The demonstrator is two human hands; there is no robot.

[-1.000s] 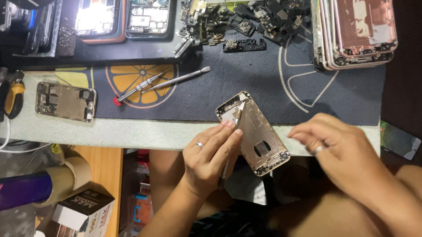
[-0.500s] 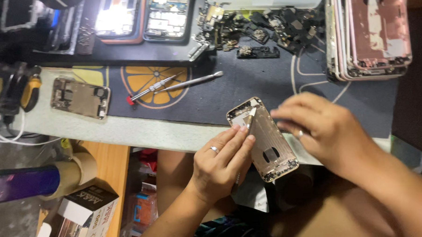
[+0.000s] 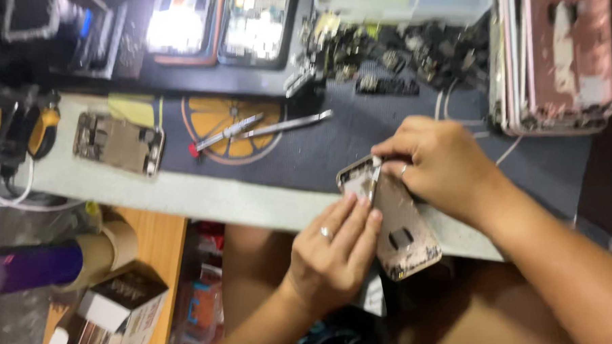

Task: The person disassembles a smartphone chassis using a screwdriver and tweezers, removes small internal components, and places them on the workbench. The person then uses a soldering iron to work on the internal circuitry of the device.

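Gold phone housing point(image 3: 397, 223), scuffed, gripped by left hand point(image 3: 336, 249); right hand point(image 3: 441, 164) pinches its top.

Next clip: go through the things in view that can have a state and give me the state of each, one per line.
Phone housing: opened, stripped shell, held by both hands at the mat's near edge.
Left hand: fingers pressed along the housing's side.
Right hand: fingertips pinching at the housing's top corner.
Second housing: lying flat, insides up, untouched.
Tweezers: lying on the mat, unused.
Stack of pink housings: piled, backs off.
Two phones: screens lit.
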